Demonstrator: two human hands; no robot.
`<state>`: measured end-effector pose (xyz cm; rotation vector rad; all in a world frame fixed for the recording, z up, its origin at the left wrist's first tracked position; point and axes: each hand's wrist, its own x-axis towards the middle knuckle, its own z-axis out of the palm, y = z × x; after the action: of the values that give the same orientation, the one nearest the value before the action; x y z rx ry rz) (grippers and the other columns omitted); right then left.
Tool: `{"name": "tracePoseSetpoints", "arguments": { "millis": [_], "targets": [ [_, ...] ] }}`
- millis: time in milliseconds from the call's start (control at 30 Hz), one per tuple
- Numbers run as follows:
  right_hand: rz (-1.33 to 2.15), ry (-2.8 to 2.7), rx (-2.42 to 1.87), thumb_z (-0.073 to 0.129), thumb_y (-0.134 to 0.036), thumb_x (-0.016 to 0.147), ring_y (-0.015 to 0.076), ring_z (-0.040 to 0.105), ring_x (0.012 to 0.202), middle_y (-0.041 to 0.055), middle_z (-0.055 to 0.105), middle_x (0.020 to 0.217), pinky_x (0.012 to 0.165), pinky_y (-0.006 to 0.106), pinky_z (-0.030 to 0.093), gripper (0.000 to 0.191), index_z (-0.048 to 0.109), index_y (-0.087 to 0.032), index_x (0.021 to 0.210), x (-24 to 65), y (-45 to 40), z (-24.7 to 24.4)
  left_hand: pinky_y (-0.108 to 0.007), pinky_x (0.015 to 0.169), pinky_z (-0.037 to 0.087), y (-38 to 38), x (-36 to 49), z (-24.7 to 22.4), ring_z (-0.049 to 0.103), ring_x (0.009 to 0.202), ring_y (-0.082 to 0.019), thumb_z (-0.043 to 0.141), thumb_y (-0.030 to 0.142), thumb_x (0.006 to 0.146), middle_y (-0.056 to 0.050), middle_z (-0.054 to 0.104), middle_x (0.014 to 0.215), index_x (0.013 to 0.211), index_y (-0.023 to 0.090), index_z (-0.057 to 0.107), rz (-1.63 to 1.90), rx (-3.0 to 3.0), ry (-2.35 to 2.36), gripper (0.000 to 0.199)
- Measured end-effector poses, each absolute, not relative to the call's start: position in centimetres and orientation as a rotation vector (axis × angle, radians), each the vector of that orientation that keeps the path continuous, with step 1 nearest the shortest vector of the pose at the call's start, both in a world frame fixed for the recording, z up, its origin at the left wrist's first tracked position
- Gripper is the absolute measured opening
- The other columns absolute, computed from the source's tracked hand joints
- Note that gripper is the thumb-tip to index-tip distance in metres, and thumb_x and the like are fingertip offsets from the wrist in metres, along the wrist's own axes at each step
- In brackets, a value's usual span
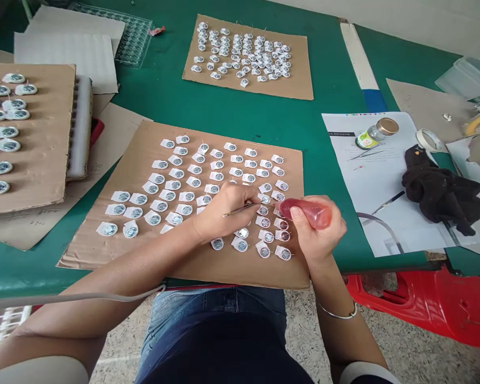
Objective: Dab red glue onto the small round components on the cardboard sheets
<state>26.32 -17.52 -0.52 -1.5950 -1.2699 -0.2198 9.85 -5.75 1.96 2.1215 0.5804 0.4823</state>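
Observation:
My left hand [228,205] is closed around a thin metal tool [240,209], possibly tweezers, whose tip points right. My right hand [320,226] grips a soft, translucent red squeeze bottle [304,212], its narrow end aimed left toward the tool's tip. Both hands are over a brown cardboard sheet [264,274] carrying loose rows of small round silvery pieces [241,244] with white tabs. A few pieces near the right edge, like this reddish-marked one [282,235], lie just below the bottle. My left hand and forearm hide some of the pieces.
Another cardboard sheet [248,92] with similar pieces lies at the back of the green table [160,96]. A raised, loaded cardboard [40,160] stands left. To the right are a printed paper [344,138], a glass jar [378,133], a tape roll [429,141] and black cloth [436,186]. Below sits a red stool [436,304].

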Motion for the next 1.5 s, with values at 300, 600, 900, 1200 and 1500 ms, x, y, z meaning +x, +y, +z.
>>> {"name": "tracePoseSetpoints", "arguments": {
  "millis": [300, 600, 900, 1200, 1500],
  "targets": [
    [-0.224, -1.284, -1.632, 0.070, -0.031, 0.068, 0.0158, 0.061, 0.070, 0.0015, 0.063, 0.075, 0.064, 0.031, 0.050, 0.027, 0.054, -0.019, 0.085, 26.1, -17.5, -0.6, -0.021, 0.051, 0.040, -5.6, 10.0, 1.6, 0.054, 0.055, -0.008, 0.054, 0.008, 0.071, 0.001, 0.063, 0.064, 0.075, 0.015, 0.068, 0.501, 2.099, 0.650, 0.016],
    [-0.188, -1.316, -1.589, 0.071, -0.031, 0.068, 0.0163, 0.061, 0.072, 0.0025, 0.064, 0.078, 0.066, 0.032, 0.051, 0.029, 0.054, -0.019, 0.087, 26.0, -17.2, -0.5, -0.022, 0.051, 0.041, -5.4, 10.1, 1.3, 0.055, 0.056, -0.008, 0.053, 0.008, 0.070, 0.000, 0.064, 0.066, 0.073, 0.015, 0.068, 0.506, 2.055, 0.658, 0.016],
    [-0.194, -1.320, -1.569, 0.072, -0.029, 0.066, 0.0162, 0.061, 0.072, 0.0026, 0.063, 0.078, 0.066, 0.033, 0.051, 0.030, 0.055, -0.018, 0.089, 26.0, -17.2, -0.8, -0.022, 0.051, 0.042, -5.3, 10.1, 1.1, 0.056, 0.057, -0.009, 0.053, 0.009, 0.070, -0.001, 0.065, 0.067, 0.073, 0.015, 0.067, 0.504, 2.046, 0.653, 0.016],
    [0.264, -0.822, -1.351, 0.052, -0.042, 0.080, 0.0125, 0.058, 0.048, 0.0004, 0.059, 0.072, 0.037, 0.025, 0.043, 0.025, 0.053, -0.018, 0.088, 29.3, -15.6, 2.7, -0.020, 0.051, 0.042, -5.3, 10.4, 3.1, 0.057, 0.059, -0.009, 0.058, 0.013, 0.070, 0.000, 0.065, 0.066, 0.069, 0.015, 0.066, 0.565, 1.964, 0.778, 0.009],
    [0.575, -0.865, -1.254, 0.045, -0.052, 0.081, 0.0100, 0.056, 0.046, 0.0010, 0.062, 0.073, 0.035, 0.022, 0.037, 0.032, 0.049, -0.020, 0.081, 32.8, -8.1, 4.5, -0.021, 0.048, 0.038, -4.4, 11.2, 4.6, 0.053, 0.054, -0.008, 0.059, 0.014, 0.071, 0.000, 0.063, 0.063, 0.068, 0.015, 0.065, 0.597, 2.096, 0.832, 0.006]
  ]
}}
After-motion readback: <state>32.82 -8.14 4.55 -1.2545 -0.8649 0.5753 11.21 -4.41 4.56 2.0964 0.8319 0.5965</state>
